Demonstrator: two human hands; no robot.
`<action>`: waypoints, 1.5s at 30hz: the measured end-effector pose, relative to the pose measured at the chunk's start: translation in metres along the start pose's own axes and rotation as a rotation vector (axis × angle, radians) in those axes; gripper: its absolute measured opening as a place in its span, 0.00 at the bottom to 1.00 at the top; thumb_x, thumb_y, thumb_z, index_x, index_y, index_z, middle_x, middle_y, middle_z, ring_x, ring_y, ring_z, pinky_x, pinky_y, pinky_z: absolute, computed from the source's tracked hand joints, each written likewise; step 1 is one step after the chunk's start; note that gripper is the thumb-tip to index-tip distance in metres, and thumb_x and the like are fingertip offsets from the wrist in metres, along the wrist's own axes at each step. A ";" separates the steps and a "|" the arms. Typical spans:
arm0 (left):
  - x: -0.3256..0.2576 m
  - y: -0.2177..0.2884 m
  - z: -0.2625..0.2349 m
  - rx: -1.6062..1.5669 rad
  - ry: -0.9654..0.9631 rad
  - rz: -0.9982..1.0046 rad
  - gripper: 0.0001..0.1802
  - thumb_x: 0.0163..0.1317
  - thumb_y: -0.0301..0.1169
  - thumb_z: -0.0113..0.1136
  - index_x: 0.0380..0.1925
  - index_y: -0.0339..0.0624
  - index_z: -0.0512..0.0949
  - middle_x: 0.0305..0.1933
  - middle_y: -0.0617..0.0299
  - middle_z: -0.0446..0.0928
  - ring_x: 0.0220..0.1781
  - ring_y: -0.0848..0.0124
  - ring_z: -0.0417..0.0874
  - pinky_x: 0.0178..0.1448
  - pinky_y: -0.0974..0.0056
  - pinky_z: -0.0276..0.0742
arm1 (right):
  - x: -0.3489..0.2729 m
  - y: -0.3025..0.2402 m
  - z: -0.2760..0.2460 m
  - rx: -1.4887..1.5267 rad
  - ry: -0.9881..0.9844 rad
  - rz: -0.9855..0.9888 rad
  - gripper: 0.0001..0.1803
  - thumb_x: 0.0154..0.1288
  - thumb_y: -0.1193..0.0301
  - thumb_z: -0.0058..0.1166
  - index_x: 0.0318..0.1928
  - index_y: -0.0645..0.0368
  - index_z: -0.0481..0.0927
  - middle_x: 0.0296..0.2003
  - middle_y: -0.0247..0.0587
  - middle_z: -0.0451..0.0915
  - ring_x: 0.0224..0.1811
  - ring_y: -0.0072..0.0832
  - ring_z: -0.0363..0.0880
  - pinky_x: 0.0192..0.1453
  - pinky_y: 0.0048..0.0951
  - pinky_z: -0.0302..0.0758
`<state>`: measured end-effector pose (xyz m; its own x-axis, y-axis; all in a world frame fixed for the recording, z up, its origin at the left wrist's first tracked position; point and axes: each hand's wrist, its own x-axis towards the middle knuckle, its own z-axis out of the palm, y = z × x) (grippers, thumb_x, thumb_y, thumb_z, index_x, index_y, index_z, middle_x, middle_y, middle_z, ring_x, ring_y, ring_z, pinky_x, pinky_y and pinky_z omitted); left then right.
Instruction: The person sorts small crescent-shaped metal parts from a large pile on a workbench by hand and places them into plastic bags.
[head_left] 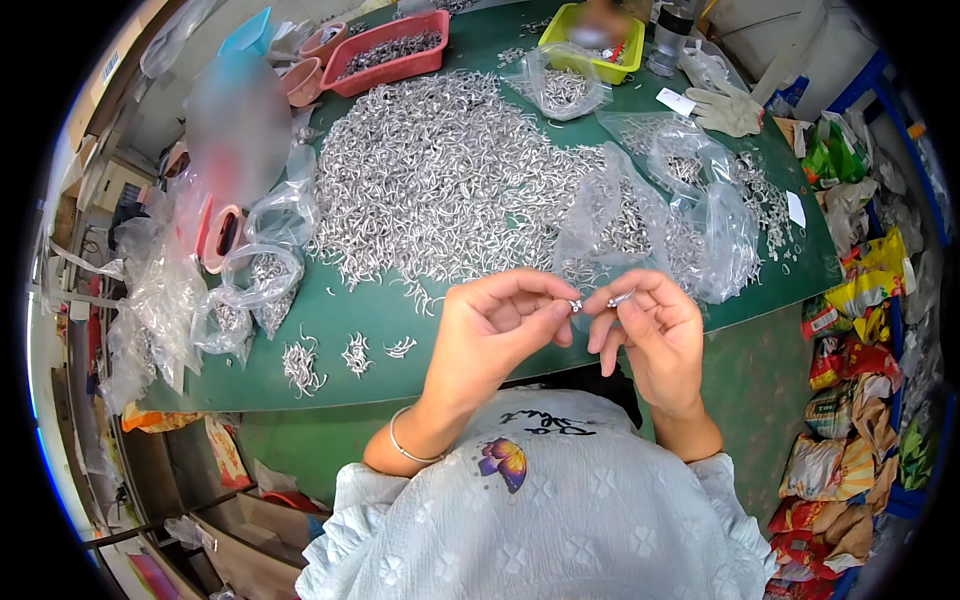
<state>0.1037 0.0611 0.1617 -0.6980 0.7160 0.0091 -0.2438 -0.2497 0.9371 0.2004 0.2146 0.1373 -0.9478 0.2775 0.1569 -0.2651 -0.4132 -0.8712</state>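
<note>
Close together above the near edge of the green table, both hands are raised. My left hand [500,325] pinches a small silver metal part [576,305] between thumb and forefinger. A second shiny metal piece [620,298] is between the thumb and forefinger of my right hand [655,335], its other fingers loosely bent. The exact shape of both parts is too small to make out. Beyond the hands spreads a wide heap of curved silver metal pieces [430,180]. Left of my left hand lie small piles of similar pieces [303,368].
Clear plastic bags [600,215] with metal parts lie right of the heap; others [270,275] lie left. A red tray [385,60] and a yellow basket [625,65] stand at the back. A glove [727,108] lies far right. Packed bags [840,410] line the right side.
</note>
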 end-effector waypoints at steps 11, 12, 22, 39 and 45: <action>0.001 -0.007 0.001 -0.299 -0.018 -0.115 0.09 0.64 0.22 0.53 0.42 0.30 0.76 0.40 0.54 0.78 0.38 0.70 0.81 0.43 0.66 0.79 | 0.002 0.008 -0.008 0.412 -0.035 0.195 0.09 0.70 0.72 0.47 0.47 0.62 0.72 0.47 0.46 0.76 0.43 0.28 0.77 0.31 0.23 0.76; 0.001 -0.007 0.002 -0.314 -0.020 -0.132 0.09 0.65 0.23 0.53 0.42 0.30 0.76 0.40 0.53 0.79 0.38 0.69 0.81 0.44 0.66 0.79 | 0.002 0.012 -0.009 0.478 -0.036 0.225 0.09 0.70 0.72 0.47 0.47 0.60 0.73 0.47 0.44 0.76 0.44 0.27 0.76 0.33 0.23 0.74; 0.002 -0.013 -0.004 -0.365 -0.031 -0.190 0.10 0.64 0.23 0.55 0.43 0.30 0.76 0.39 0.51 0.80 0.37 0.69 0.82 0.41 0.67 0.79 | 0.002 0.016 -0.009 0.511 -0.062 0.270 0.09 0.68 0.72 0.50 0.46 0.60 0.76 0.43 0.37 0.76 0.40 0.23 0.74 0.36 0.25 0.71; 0.002 -0.007 -0.010 -0.373 -0.092 -0.313 0.07 0.61 0.24 0.59 0.37 0.29 0.77 0.31 0.54 0.81 0.28 0.73 0.81 0.34 0.71 0.79 | -0.002 0.008 0.003 0.250 -0.040 0.160 0.08 0.63 0.81 0.52 0.43 0.67 0.78 0.36 0.40 0.79 0.33 0.22 0.76 0.33 0.22 0.72; 0.001 0.000 -0.004 -0.221 -0.060 -0.320 0.08 0.61 0.23 0.58 0.37 0.27 0.77 0.31 0.53 0.81 0.27 0.72 0.82 0.33 0.71 0.80 | -0.004 0.007 0.005 -0.126 -0.004 -0.085 0.06 0.61 0.85 0.53 0.40 0.71 0.77 0.39 0.43 0.78 0.37 0.21 0.77 0.36 0.19 0.72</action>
<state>0.1006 0.0595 0.1601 -0.5242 0.8155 -0.2452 -0.5864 -0.1369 0.7984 0.2010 0.2062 0.1329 -0.9238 0.3034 0.2337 -0.3199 -0.2760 -0.9064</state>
